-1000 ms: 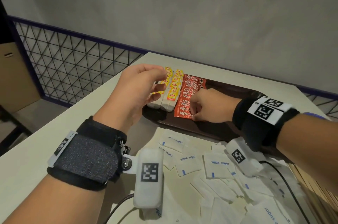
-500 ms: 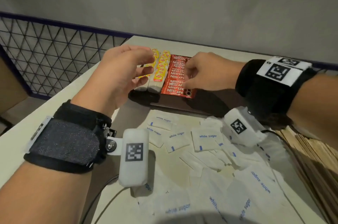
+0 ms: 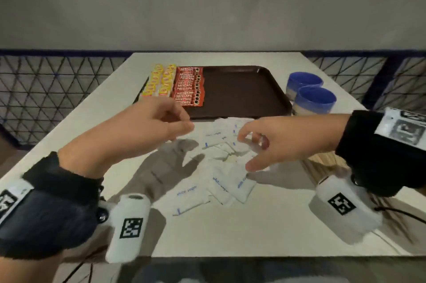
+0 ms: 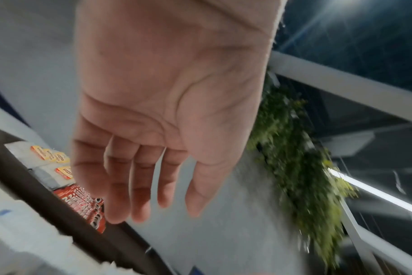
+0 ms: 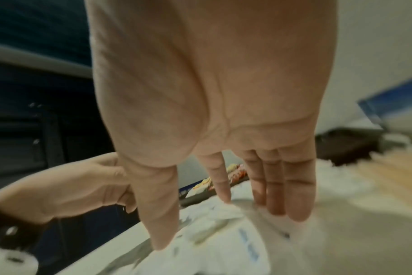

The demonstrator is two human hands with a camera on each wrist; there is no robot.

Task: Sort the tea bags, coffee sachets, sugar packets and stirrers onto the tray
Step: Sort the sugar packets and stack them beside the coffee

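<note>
A pale table (image 3: 253, 225) is sitting against a grey wall with mesh railing at both sides, and a dark brown tray (image 3: 242, 93) is lying at its far end. Two rows of yellow tea bags (image 3: 160, 82) and a row of red coffee sachets (image 3: 189, 85) are already lining the tray's left part; the rest of it is bare. The sugar packets (image 3: 221, 167) — white, flat, printed in blue — are lying in a loose overlapping heap on the table just in front of the tray.

Both hands are hovering over that heap, holding nothing. The left hand (image 3: 147, 130) is hanging with fingers loosely extended; the right hand (image 3: 276, 142) is spreading thumb and fingers above the packets as if for a pick.

The packets are overlapping, so a pinch is likely catching several at once, or dragging neighbours toward the table edge — and the two blue cups (image 3: 309, 95) are standing close to the right arm's path.
</note>
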